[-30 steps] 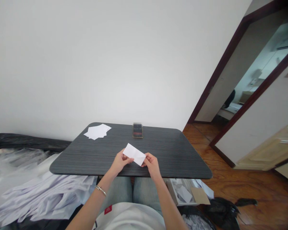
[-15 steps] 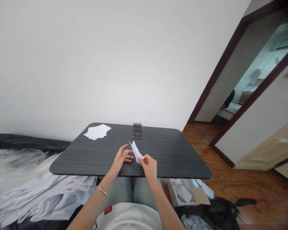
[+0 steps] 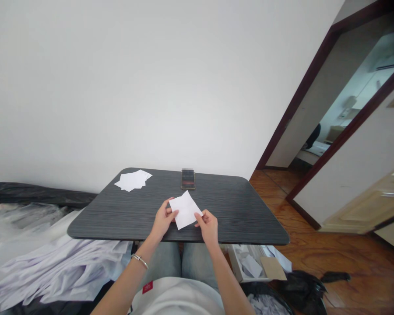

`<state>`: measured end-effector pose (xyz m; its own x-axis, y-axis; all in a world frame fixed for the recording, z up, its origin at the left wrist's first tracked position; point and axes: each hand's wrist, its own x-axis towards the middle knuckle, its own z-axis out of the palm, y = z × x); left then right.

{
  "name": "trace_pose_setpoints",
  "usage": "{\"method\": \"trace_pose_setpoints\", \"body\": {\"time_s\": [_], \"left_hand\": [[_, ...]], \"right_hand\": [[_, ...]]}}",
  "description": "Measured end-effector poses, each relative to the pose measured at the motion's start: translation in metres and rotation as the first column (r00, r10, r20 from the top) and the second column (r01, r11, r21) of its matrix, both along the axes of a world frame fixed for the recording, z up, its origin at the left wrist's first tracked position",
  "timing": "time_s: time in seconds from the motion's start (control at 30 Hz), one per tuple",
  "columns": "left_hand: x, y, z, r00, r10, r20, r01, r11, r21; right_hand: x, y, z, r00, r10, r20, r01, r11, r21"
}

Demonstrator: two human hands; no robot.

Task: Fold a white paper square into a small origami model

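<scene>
My left hand (image 3: 163, 219) and my right hand (image 3: 207, 226) hold a white sheet of paper (image 3: 185, 210) by its opposite edges, just above the dark wood-grain table (image 3: 236, 214). The sheet is opened out, and a faint crease shows across it. Near the table's far edge lies a small fanned stack of white paper (image 3: 132, 180). To its right stands a small dark rectangular object (image 3: 188, 180), its top blurred, so I cannot tell what it is.
On the left, a heap of white sheets (image 3: 59, 271) lies over black plastic. Below the table's right corner sit an open box holding paper scraps (image 3: 249, 267) and a black plastic bag (image 3: 302, 291). A wooden floor and doorway lie to the right.
The paper has gone from a narrow, edge-on fold to a wider open sheet facing up. My right hand has moved to its right edge, and my left hand has closed on the other edge.
</scene>
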<state>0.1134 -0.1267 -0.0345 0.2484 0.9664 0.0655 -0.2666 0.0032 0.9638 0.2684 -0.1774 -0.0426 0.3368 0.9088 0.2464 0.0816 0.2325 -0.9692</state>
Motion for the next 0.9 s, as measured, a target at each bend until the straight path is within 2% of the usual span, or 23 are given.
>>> {"method": "trace_pose_setpoints", "body": {"time_s": [0.13,0.33,0.5,0.6,0.7,0.77,0.83,0.9], "left_hand": [[-0.0031,-0.0024,0.0034,0.995,0.079,0.064,-0.080,0.997,0.006],[-0.0055,-0.0047,0.0026,0.975,0.186,0.119,-0.191,0.981,0.033],[-0.0053,-0.0069,0.0042,0.996,0.091,0.015,-0.092,0.994,0.064],[-0.0051,-0.0073,0.0059,0.996,0.073,-0.044,-0.070,0.996,0.061],[-0.0042,-0.0075,0.0078,0.999,0.036,-0.026,-0.035,0.998,0.055],[-0.0033,-0.0077,0.0090,0.998,-0.040,-0.039,0.042,0.997,0.066],[-0.0025,-0.0078,0.0098,0.989,-0.106,-0.103,0.116,0.989,0.092],[-0.0023,-0.0075,0.0098,0.979,-0.112,-0.172,0.133,0.985,0.112]], "right_hand": [[0.0046,0.0025,-0.0002,0.997,0.029,-0.069,-0.030,0.999,-0.018],[0.0030,0.0042,0.0016,0.992,0.128,-0.007,-0.128,0.985,-0.113],[0.0024,0.0028,0.0037,0.982,0.153,-0.112,-0.159,0.986,-0.045],[0.0035,0.0021,0.0020,0.971,0.184,-0.149,-0.189,0.982,-0.021],[0.0047,0.0025,0.0000,0.977,0.144,-0.159,-0.149,0.989,-0.016],[0.0053,0.0030,-0.0004,0.976,0.107,-0.188,-0.109,0.994,-0.004],[0.0057,0.0036,-0.0001,0.969,0.092,-0.227,-0.093,0.996,0.007],[0.0059,0.0040,0.0001,0.962,0.096,-0.256,-0.096,0.995,0.010]]}}
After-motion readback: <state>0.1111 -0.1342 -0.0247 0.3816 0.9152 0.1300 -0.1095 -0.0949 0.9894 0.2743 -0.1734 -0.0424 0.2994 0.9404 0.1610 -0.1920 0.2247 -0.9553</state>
